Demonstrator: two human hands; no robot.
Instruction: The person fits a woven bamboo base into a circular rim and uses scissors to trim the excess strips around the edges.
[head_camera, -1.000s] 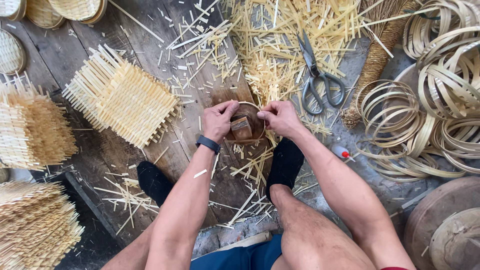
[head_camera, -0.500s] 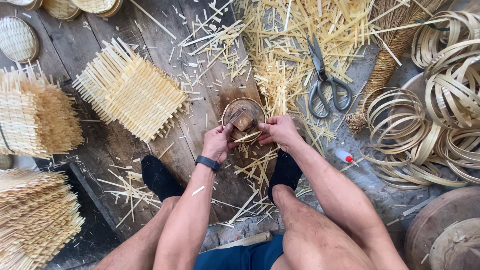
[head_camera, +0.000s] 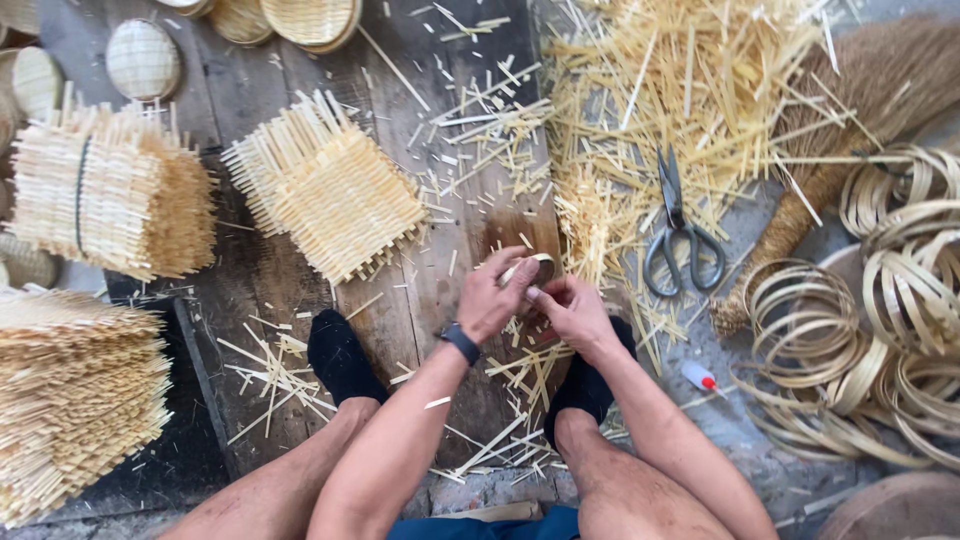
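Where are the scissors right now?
The scissors lie on the floor right of centre in the head view, on scattered bamboo strips, just beyond the right hand.

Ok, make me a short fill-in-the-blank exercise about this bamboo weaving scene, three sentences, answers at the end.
1. Both hands, the left hand and the right hand, hold a small bamboo ____ between them.
2. The grey-handled ____ lie on the pile of bamboo strips.
3. The left wrist wears a dark ____.

Missing words: ring; scissors; watch
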